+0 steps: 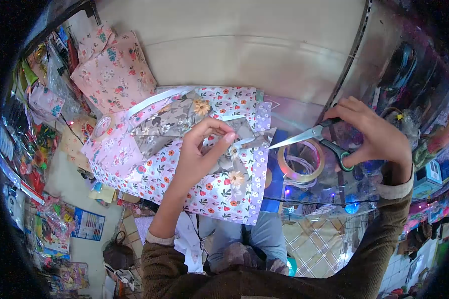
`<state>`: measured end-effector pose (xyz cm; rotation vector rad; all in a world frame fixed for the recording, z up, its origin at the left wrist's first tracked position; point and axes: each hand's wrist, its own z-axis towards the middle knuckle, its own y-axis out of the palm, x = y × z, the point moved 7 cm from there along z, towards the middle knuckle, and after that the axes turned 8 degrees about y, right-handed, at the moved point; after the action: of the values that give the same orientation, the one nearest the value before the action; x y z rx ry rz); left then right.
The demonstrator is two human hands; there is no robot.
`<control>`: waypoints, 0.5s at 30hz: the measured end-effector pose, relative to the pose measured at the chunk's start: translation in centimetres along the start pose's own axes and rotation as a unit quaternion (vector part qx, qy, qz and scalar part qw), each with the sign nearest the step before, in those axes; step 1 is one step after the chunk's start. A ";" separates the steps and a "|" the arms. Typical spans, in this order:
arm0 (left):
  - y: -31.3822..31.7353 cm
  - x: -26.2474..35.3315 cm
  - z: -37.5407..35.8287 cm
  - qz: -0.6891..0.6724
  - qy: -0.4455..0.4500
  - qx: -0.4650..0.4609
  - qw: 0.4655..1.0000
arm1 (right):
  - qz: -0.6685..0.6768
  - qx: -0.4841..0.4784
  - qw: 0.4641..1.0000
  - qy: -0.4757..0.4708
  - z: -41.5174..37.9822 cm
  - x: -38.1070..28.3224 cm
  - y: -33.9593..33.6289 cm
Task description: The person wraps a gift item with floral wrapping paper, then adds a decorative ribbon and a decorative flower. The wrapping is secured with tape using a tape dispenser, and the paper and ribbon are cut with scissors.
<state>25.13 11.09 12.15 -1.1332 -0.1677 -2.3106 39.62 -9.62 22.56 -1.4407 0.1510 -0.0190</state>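
Note:
My right hand holds a pair of scissors, fingers and thumb in the dark green-edged handles. The handles are spread apart and the blade points left. My left hand is closed in a pinch, and a pale strip runs from its fingertips toward the scissor tip. Beneath that hand lies grey floral paper with yellow flowers, on top of white wrapping paper printed with red flowers. A white ribbon curves across the papers at the upper left.
Right of the papers, a large tape roll lies near the scissors. Another tape roll sits at the left on pink paper. A pink floral bag stands behind. Packaged goods crowd both sides, including a blue box at the right.

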 end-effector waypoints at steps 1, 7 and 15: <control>0.0 0.0 0.0 0.006 0.003 -0.003 1.000 | -0.018 -0.029 0.999 0.002 0.1 0.1 0.2; 0.2 0.4 -0.1 0.009 0.013 -0.013 1.000 | 0.002 -0.104 0.995 0.005 1.7 -0.5 1.0; 0.6 0.6 -0.1 -0.013 0.002 -0.034 0.999 | -0.066 -0.040 0.997 0.021 1.5 -1.3 0.5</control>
<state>25.06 10.29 12.51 -1.1653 -0.1030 -2.3583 38.49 -7.91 22.34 -1.5284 0.0913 -0.1521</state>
